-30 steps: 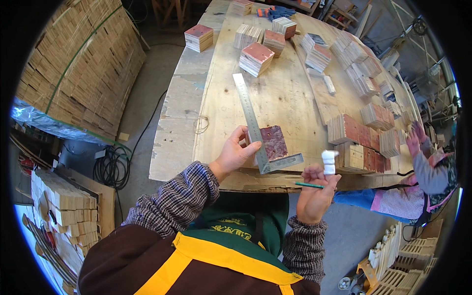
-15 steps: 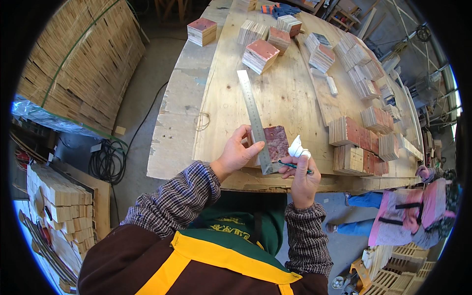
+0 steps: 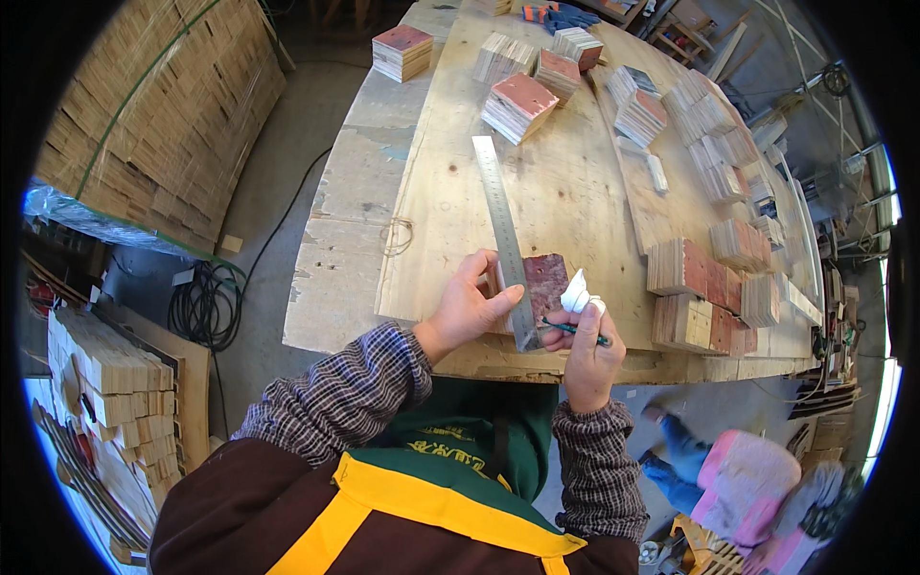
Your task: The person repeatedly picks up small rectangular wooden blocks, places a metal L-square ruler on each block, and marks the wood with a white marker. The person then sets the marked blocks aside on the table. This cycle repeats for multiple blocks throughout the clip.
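My left hand (image 3: pixel 465 309) is closed at the table's near edge. Its thumb presses a steel ruler (image 3: pixel 496 196) down along the side of a red-faced plywood block (image 3: pixel 546 279), and its other fingers reach behind the ruler and against the block. The ruler points away from me, its far end over the table. Pinched in my right hand (image 3: pixel 591 362) is a thin dark green pen or pencil (image 3: pixel 562 326), its tip close to the ruler's near end and the block. A white wrap (image 3: pixel 578 292) stands at the right index finger.
Several plywood blocks (image 3: pixel 518 105) sit on the far half of the wooden table (image 3: pixel 450 201), with more stacked at the right (image 3: pixel 692 271). Wrapped timber (image 3: pixel 163 125) and a coiled black cable (image 3: pixel 206 307) are at left. A person in pink (image 3: pixel 746 474) is at lower right.
The view has shifted slightly. The person at lower right has moved nearer the bottom of the picture. My hands keep their hold on the ruler, block and pen, with little movement.
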`<state>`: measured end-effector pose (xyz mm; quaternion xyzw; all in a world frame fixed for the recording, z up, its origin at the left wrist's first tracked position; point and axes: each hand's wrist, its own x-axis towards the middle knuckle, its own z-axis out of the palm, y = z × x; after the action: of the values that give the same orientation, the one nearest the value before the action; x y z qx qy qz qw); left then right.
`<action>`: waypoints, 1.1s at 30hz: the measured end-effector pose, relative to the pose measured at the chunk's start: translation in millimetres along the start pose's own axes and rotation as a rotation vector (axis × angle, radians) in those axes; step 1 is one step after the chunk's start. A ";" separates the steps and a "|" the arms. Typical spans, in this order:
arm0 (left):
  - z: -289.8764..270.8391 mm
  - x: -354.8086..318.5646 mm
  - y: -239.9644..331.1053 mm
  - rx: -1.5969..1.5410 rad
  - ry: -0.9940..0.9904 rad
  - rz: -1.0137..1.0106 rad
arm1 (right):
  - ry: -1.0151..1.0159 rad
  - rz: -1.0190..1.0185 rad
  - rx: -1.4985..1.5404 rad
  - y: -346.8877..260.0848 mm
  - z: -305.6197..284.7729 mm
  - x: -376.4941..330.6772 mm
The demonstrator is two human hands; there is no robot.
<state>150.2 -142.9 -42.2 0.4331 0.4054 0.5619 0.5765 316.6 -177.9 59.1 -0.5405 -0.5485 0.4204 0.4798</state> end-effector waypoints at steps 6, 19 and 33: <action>0.9 0.0 -3.5 -0.037 0.008 0.001 | -0.060 0.004 -0.037 -5.2 15.4 29.7; 0.8 -0.9 -1.0 0.013 -0.001 -0.007 | -0.155 0.171 -0.082 -19.5 -4.7 24.6; 3.4 -1.2 6.8 -0.039 -0.019 -0.038 | -0.127 0.155 -0.032 -13.5 10.6 53.0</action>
<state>151.4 -144.3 -34.8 0.4193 0.3970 0.5546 0.5992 306.0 -125.3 74.3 -0.5611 -0.5412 0.4809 0.4012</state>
